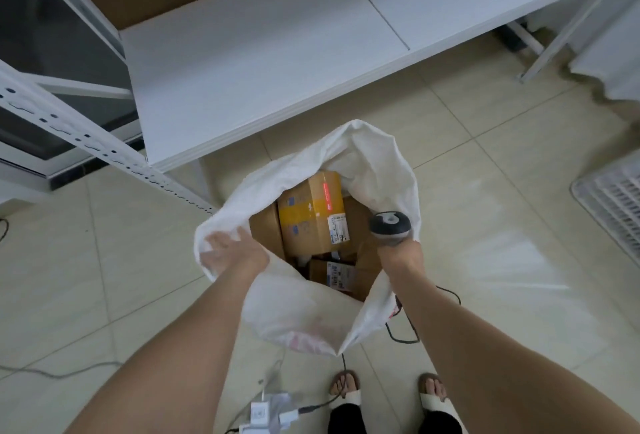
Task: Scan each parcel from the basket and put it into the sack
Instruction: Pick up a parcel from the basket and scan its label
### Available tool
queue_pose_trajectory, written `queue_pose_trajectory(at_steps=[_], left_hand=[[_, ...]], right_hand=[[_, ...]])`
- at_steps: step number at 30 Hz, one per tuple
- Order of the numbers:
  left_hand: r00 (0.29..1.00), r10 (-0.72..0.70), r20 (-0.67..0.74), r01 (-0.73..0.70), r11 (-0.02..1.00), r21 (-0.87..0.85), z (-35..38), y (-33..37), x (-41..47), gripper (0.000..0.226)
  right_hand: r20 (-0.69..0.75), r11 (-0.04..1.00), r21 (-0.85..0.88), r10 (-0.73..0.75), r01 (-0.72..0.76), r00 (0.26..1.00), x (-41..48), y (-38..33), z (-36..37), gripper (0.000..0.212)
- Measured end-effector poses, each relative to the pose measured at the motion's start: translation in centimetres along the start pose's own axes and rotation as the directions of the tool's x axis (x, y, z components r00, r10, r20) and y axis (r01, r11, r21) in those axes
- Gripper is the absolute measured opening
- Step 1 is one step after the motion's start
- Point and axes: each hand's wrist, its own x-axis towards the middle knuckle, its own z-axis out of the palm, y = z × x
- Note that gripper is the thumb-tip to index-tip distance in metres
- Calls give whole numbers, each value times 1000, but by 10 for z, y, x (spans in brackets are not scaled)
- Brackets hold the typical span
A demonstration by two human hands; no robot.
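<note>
Scanner sits clenched in the right grip at the sack's right rim. On the sack's left rim lies the left grip, blurred; whether it pinches the cloth I cannot tell. Parcels fill the sack, the taped parcel uppermost, long axis running away. Right of the sack, the slatted basket is nearer the right grip.

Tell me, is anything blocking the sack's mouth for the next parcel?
Mostly not: the left hand holds the sack open; only the scanner in the right hand hangs over its mouth's right side.
</note>
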Motion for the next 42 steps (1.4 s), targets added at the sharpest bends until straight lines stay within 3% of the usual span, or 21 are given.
queue_pose_trajectory(at_steps=[3, 5, 7, 10, 13, 15, 20, 24, 27, 31, 35, 42], left_hand=[[968, -233, 90, 245, 958, -152, 4, -31, 27, 85], [966, -249, 67, 255, 960, -115, 8, -35, 32, 80], [982, -185, 35, 186, 981, -59, 13, -23, 30, 64], [999, -53, -11, 51, 989, -142, 12, 8, 17, 45], [970, 242, -32, -242, 938, -247, 5, 35, 13, 28], [930, 366, -15, -358, 898, -257, 3, 46, 13, 13], [928, 365, -71, -369, 879, -302, 0, 58, 0, 29], [917, 390, -83, -397, 878, -267, -14, 70, -17, 21], [908, 407, -96, -417, 864, -282, -28, 81, -35, 23], [890, 436, -130, -455, 856, -245, -55, 108, -75, 33], [840, 507, -192, -537, 828, -165, -88, 152, -129, 34], [751, 601, -274, -648, 750, -131, -127, 265, -259, 54]], right_hand=[[-7, 997, -8, 80, -81, 997, 17, 8, -1, 39], [9, 994, -22, 109, -109, 994, 18, 11, 3, 40], [-6, 990, -105, 97, -97, 995, 14, 11, 10, 42], [-22, 977, -212, 30, -34, 999, 2, 2, 16, 41], [-45, 974, -226, -33, 22, 998, -1, -7, 16, 35], [-50, 965, -253, -79, 64, 996, -2, -13, 14, 27], [4, 960, -270, -69, 68, 998, -8, -15, 13, 35], [15, 970, -230, -80, 82, 997, -19, -16, 2, 37], [11, 980, -158, -120, 120, 993, -27, -22, -19, 36], [63, 988, -1, -152, 153, 986, -37, -33, -68, 9], [89, 961, 220, -193, 169, 977, -49, -40, -137, 7], [40, 739, 662, -200, 124, 979, -45, -35, -289, 12]])
